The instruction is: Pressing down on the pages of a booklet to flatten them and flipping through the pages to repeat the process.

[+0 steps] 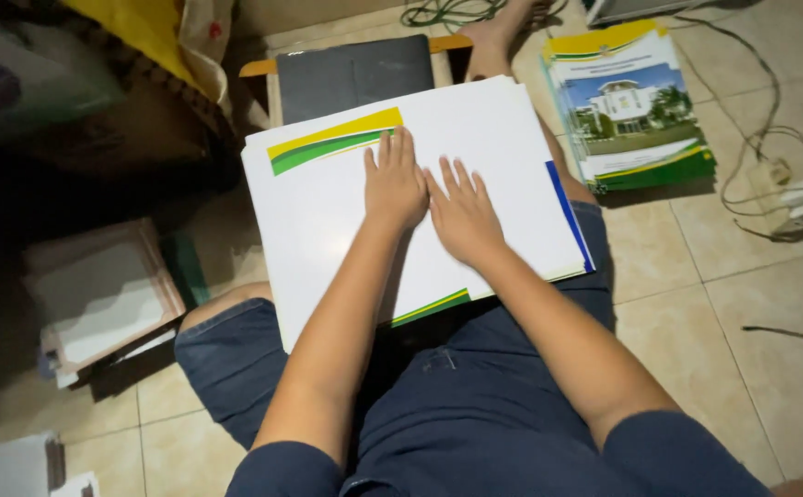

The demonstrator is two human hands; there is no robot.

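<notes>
A stack of large white sheets [502, 138] with yellow and green corner stripes rests on my lap, tilted slightly. My left hand [394, 184] lies flat on the top sheet, fingers together and pointing away from me, just below the yellow-green stripe. My right hand [461, 213] lies flat beside it, fingers spread, touching the left hand at the thumb side. Neither hand holds anything. A blue edge [569, 216] shows along the right side of the stack.
A pile of printed covers [627, 110] with a building picture lies on the tile floor at upper right. A power strip with cables [792, 198] sits far right. A dark folder [351, 74] lies on a small wooden stand ahead. More paper stacks [98, 294] lie left.
</notes>
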